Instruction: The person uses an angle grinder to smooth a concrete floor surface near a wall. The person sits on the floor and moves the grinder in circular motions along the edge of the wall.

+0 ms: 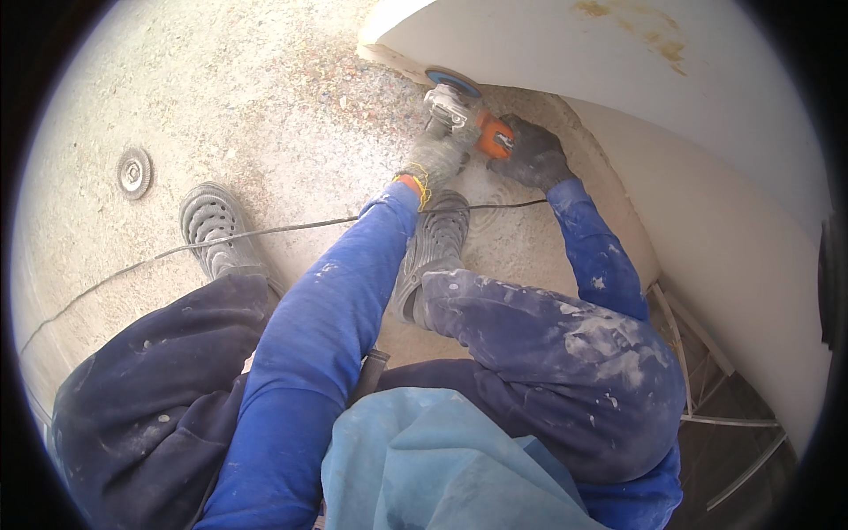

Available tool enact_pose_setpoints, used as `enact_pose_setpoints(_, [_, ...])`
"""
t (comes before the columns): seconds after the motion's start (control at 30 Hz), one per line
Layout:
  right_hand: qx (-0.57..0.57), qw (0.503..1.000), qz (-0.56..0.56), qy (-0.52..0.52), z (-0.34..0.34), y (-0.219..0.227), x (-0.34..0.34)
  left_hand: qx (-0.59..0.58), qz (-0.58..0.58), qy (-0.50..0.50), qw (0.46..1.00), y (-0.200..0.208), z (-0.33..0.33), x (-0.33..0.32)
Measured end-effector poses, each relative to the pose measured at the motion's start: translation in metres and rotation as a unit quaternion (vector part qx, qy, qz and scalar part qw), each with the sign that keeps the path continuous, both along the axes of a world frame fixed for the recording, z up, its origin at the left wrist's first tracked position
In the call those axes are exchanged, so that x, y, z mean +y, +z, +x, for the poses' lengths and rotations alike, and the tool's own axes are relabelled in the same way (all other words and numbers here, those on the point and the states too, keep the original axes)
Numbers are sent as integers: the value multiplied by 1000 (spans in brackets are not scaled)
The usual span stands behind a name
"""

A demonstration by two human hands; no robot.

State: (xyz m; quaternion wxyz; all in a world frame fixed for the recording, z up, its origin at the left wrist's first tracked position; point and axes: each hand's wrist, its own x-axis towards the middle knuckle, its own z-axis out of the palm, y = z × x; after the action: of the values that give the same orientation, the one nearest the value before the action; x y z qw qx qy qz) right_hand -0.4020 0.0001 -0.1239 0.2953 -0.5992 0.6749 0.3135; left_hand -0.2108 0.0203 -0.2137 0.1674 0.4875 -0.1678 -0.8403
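Note:
An orange angle grinder (493, 137) with a dusty metal head is held out in front of me, its blue disc (453, 82) at the lower edge of a large white curved piece (548, 49). Whether the disc touches that edge I cannot tell. My left hand (439, 152), in a dusty glove with yellow threads at the wrist, is closed on the grinder near its head. Wrapped around the rear of the body is my right hand (534, 157), in a dark glove. Parts of the grinder are hidden by both hands.
A dark cable (300, 227) crosses the ground over my left shoe (212, 221) and past my right shoe (439, 231). A round grey disc (134, 173) lies at the far left. Grit covers the rough ground (291, 97). Thin metal bars (729, 422) stand at the lower right.

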Motion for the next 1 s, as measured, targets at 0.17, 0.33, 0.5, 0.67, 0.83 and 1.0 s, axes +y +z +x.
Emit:
enact_pose_setpoints(0.17, [-16,1000,-12,17,5,1,-3,7,21,29,999,7,5,-2])
enact_pose_setpoints(0.33, [-1,1000,-12,17,12,0,-8,13,7,24,1000,-1,12,-4])
enact_pose_setpoints(0.5, [-16,1000,-23,7,13,-1,-6,23,41,62,997,-7,11,-1])
enact_pose_setpoints(0.67, [-10,1000,-4,0,9,0,-6,18,49,65,997,-4,7,0])
enact_pose_setpoints(0.83, [0,999,21,-37,-3,7,7,11,-3,38,999,6,-8,8])
enact_pose_setpoints(1.0, [-11,998,10,-59,-20,3,30,7,31,-28,999,6,-17,17])
